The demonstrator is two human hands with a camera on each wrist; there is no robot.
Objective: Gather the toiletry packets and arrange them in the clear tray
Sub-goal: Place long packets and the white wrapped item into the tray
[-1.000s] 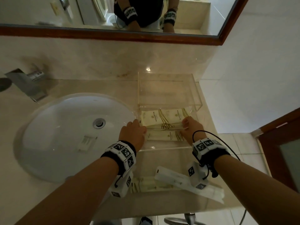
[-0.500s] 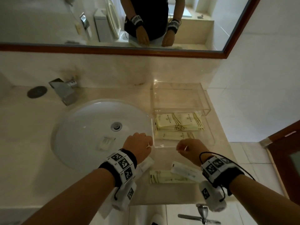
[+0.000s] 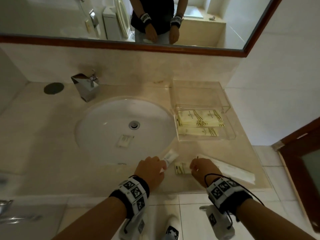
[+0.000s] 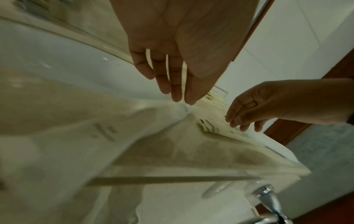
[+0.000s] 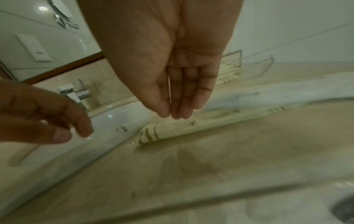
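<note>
The clear tray [image 3: 232, 135], beyond both hands, holds three yellow packets [image 3: 200, 118]. Left hand [image 3: 152, 170] and right hand [image 3: 204, 172] hover with relaxed, straight fingers.

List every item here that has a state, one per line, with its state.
clear tray: open-topped, partly filled.
packets in the tray: flat, stacked.
striped packet: loose on the counter.
white packet: at the sink's edge.
long white packet: on the counter.
left hand: open, above the white packet.
right hand: open, above the striped packet.
</note>
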